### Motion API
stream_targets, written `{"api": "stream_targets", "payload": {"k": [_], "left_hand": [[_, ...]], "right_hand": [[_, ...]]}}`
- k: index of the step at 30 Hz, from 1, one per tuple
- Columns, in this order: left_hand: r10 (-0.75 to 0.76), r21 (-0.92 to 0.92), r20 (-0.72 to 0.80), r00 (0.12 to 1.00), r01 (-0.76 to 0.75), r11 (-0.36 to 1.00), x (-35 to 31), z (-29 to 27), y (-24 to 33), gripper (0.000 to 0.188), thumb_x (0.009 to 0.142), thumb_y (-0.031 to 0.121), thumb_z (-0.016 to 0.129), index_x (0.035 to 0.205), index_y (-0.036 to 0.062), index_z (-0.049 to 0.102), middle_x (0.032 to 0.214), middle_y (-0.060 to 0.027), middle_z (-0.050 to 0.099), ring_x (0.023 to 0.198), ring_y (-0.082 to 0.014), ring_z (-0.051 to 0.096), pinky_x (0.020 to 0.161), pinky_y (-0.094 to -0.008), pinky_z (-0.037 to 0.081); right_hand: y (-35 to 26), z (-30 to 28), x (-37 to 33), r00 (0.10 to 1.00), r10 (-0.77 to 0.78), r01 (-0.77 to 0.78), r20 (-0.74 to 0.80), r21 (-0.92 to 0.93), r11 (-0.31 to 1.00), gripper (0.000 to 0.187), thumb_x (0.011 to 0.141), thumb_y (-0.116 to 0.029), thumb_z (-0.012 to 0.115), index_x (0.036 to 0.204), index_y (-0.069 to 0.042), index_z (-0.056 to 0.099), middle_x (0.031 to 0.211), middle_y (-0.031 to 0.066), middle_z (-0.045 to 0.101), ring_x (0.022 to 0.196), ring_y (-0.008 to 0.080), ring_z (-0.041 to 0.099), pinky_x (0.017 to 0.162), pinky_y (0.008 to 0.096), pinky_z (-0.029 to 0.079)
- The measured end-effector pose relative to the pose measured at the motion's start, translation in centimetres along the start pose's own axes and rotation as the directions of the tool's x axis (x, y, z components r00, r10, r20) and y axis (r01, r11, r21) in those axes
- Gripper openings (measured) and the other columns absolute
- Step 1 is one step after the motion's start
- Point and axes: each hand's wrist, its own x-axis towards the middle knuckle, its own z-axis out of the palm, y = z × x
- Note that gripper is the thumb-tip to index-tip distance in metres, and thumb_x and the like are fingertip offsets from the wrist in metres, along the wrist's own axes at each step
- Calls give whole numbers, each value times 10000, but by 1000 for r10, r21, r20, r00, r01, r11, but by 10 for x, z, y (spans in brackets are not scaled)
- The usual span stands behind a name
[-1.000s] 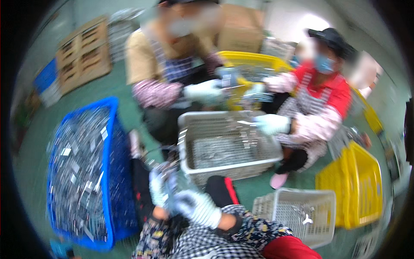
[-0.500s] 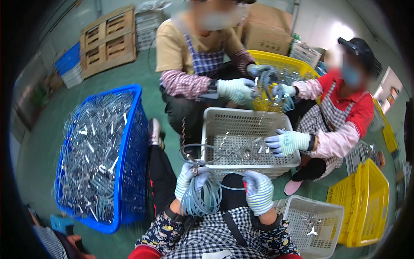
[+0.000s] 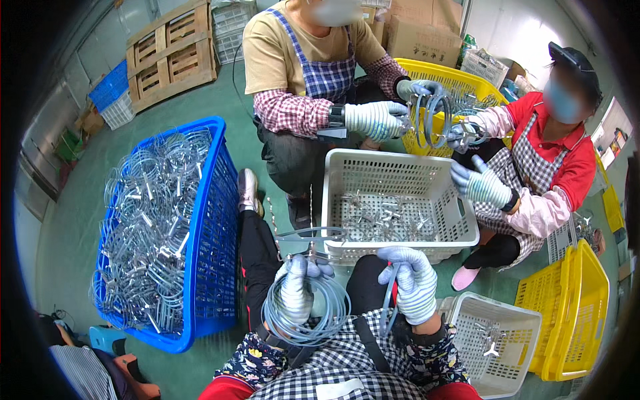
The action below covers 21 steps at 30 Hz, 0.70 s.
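Observation:
In my gloved left hand (image 3: 297,293), a bundle of grey-blue plastic loops (image 3: 333,307) hangs from closed fingers, with small metal fittings near the fingertips. One loop (image 3: 310,232) sticks out over the near rim of the light grey crate (image 3: 400,160). My gloved right hand (image 3: 413,283) pinches a bent grey-blue tube (image 3: 389,293), which hangs down in front of my checked apron. Metal fittings (image 3: 387,217) lie scattered in the crate between me and two co-workers.
At left, a blue basket (image 3: 223,167) is heaped with similar loops. Two seated co-workers handle loops (image 3: 433,120) beyond the crate, before a yellow basket (image 3: 480,73). Near my right side stand a smaller grey basket (image 3: 527,333) and stacked yellow baskets (image 3: 573,313).
The tube at my right hand, earlier stretched toward the bundle, now hangs bent below its fingers. A co-worker's hand has lifted from the crate, and the view has shifted.

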Motion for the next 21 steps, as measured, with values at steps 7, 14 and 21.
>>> {"api": "stream_targets", "payload": {"k": [7,14,21], "left_hand": [[-90,51,84,992,86,995,-15,-6,10,429,833,444,600,720,33,555,846,-144,609,765,-211,590,667,-313,476],[-138,-13,239,961,145,989,-18,-29,-2,497,767,413,690,938,-46,607,769,-81,623,687,-135,582,631,-248,474],[-264,202,313,912,207,957,-37,-38,-7,544,790,518,620,947,-2,588,742,-60,626,602,-117,583,532,-221,455]], "right_hand": [[11,0,-6,988,153,-153,0,72,986,240,934,-266,488,970,-35,543,833,97,628,596,95,558,584,238,480],[4,-2,5,882,470,-468,42,210,859,463,882,-455,524,973,-2,549,694,44,550,473,50,425,427,171,331],[13,10,51,563,516,-672,646,-6,741,501,862,-449,526,840,37,648,563,12,551,402,37,361,377,187,236]]}}
